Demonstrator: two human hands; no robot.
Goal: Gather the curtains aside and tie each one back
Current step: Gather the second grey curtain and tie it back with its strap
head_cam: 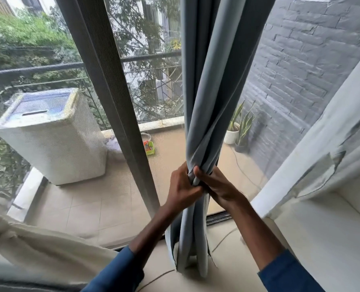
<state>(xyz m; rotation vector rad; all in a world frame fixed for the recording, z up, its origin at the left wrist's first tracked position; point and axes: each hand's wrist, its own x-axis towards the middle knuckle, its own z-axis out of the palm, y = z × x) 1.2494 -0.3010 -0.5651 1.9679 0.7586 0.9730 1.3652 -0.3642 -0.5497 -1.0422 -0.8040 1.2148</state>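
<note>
Centre frame: gathered grey curtain (204, 98), hanging before window glass (153, 91). Gripped lower centre by left hand (181, 186) and right hand (219, 188), all fingers curled tight round bundle. Judged soft, thick, fairly heavy; hold at narrowed waist.

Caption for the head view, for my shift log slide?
Left hand and right hand grip the bunched grey curtain before the balcony window.

No legible text — none anywhere
</note>
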